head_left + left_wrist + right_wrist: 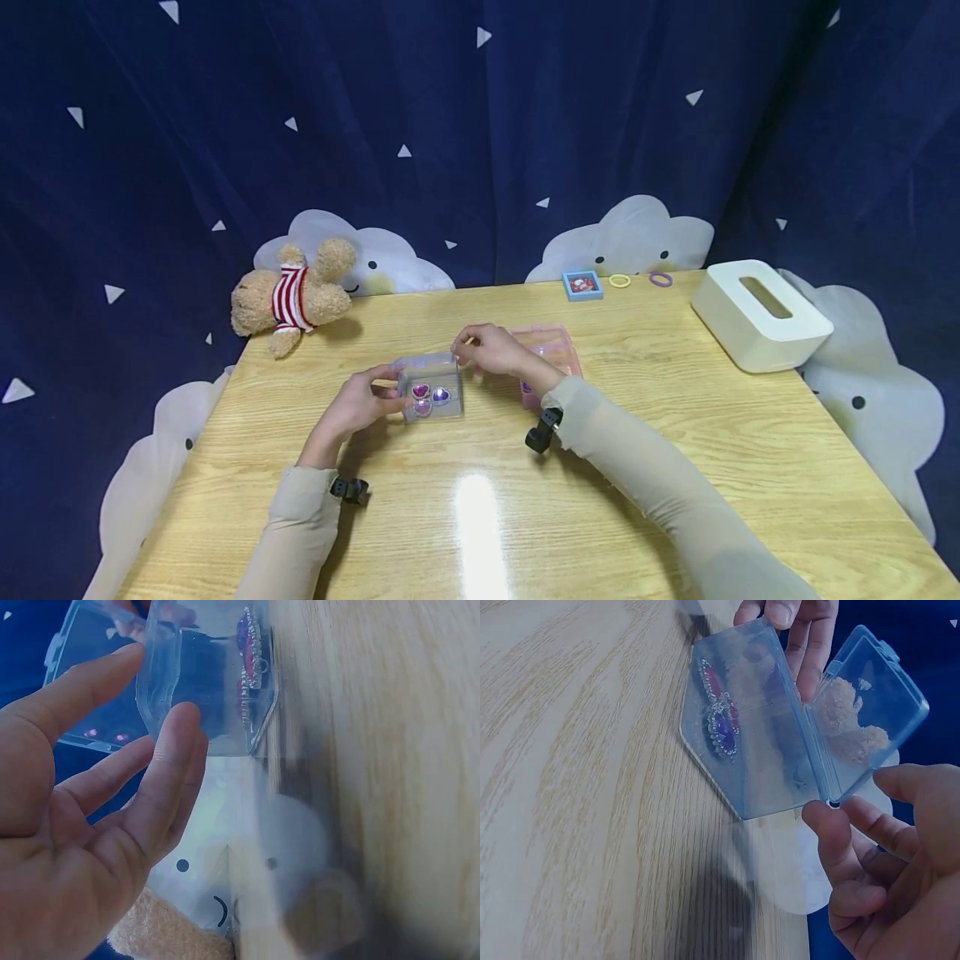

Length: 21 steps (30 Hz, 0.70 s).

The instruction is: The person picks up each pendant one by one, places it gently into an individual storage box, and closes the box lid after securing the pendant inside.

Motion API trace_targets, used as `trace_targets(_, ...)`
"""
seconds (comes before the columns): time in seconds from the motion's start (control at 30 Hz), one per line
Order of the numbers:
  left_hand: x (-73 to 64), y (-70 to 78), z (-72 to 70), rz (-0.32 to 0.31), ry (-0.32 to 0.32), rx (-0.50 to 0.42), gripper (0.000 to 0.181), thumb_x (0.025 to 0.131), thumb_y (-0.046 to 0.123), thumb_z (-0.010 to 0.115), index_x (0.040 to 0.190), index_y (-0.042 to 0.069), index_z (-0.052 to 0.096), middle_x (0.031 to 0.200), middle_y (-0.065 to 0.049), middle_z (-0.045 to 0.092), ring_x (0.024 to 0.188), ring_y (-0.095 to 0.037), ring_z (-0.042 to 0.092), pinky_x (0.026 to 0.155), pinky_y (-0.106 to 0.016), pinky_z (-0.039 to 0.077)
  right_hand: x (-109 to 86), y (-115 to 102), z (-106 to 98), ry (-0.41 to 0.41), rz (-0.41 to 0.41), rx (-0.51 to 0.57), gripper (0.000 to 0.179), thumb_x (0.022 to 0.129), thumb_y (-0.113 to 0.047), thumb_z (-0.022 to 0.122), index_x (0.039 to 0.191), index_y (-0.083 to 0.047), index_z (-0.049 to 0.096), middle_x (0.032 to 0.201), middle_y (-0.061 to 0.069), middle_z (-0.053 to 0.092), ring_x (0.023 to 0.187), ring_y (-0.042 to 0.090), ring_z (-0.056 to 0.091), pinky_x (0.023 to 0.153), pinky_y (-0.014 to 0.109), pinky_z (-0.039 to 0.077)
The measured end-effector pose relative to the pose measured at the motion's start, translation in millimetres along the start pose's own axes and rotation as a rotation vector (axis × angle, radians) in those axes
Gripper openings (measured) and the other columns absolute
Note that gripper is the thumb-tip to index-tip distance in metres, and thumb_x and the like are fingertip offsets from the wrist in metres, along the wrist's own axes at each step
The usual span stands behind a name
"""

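Note:
A clear, hinged plastic box (450, 408) stands on the table with its lid (911, 712) raised. Three heart-shaped gems with sparkling rims lie in it: a magenta gem (421, 391), a lilac gem (423, 408) and a blue-violet gem (441, 396). My left hand (362, 402) holds the box at its left side, thumb toward the front and fingers farther back. At the hinge end of the lid, my right hand (491, 348) pinches the corner between thumb and fingertips. Just right of it is an open pink transparent box (572, 358), partly hidden by my right forearm, with something purple inside.
At the back left lies a teddy bear (322, 302) in a striped shirt. Along the back edge are a small blue-framed square (582, 286), a yellow ring (619, 281) and a purple ring (661, 279). A white tissue box (765, 333) stands at the right edge.

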<state>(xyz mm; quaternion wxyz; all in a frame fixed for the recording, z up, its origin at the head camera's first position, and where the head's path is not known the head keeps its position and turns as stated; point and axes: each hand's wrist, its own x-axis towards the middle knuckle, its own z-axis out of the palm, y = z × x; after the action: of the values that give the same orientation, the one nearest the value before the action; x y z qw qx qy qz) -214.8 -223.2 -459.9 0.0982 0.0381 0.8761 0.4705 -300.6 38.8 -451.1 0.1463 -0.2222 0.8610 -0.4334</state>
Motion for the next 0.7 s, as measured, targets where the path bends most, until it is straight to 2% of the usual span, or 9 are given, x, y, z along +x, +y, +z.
trace_targets(0.17,-1.4,1.0,0.3,-0.027,0.012,-0.022,0.062,0.082,0.02,0.083,0.135,0.003,0.057,0.122,-0.022,0.065,0.103,-0.025,0.068,0.074,-0.024,0.056,-0.7,-1.0,0.7,-0.004,0.006,-0.004,0.021,0.1,-0.032,0.058,0.106,-0.014,0.07,0.088,0.002,0.075,0.072,0.041,0.07,0.058,0.024,0.049)
trace_targets(0.3,-1.9,1.4,-0.1,-0.036,0.008,-0.065,0.059,0.082,0.017,0.083,0.132,0.002,0.056,0.122,-0.024,0.064,0.102,-0.025,0.067,0.073,-0.023,0.054,-0.6,-1.2,0.7,-0.011,0.017,-0.007,0.021,0.099,-0.031,0.06,0.107,-0.014,0.07,0.089,0.003,0.076,0.073,0.039,0.07,0.06,0.024,0.049)
trace_targets(0.43,-2.2,1.5,-0.7,-0.032,-0.004,-0.088,0.063,0.083,0.014,0.081,0.136,0.0,0.051,0.128,-0.025,0.06,0.103,-0.024,0.066,0.074,-0.022,0.054,0.0,-0.2,0.3,-0.023,0.025,-0.03,0.022,0.099,-0.032,0.061,0.108,-0.014,0.071,0.093,0.007,0.076,0.073,0.036,0.07,0.061,0.024,0.047)
trace_targets(0.53,-1.8,1.0,-1.4,-0.016,-0.017,-0.118,0.073,0.083,0.007,0.079,0.145,0.001,0.042,0.135,-0.026,0.056,0.105,-0.026,0.066,0.075,-0.022,0.054,0.2,0.5,0.1,-0.032,0.026,-0.05,0.022,0.097,-0.03,0.062,0.109,-0.015,0.072,0.094,0.01,0.076,0.072,0.034,0.07,0.06,0.024,0.045)
trace_targets(0.7,-1.0,-1.7,-2.9,0.02,-0.047,-0.143,0.081,0.082,-0.002,0.077,0.152,0.003,0.035,0.14,-0.028,0.051,0.109,-0.036,0.063,0.078,-0.023,0.053,-1.2,0.4,0.5,-0.058,0.035,-0.055,0.023,0.094,-0.027,0.065,0.113,-0.014,0.071,0.092,0.018,0.073,0.075,0.038,0.07,0.057,0.023,0.042)
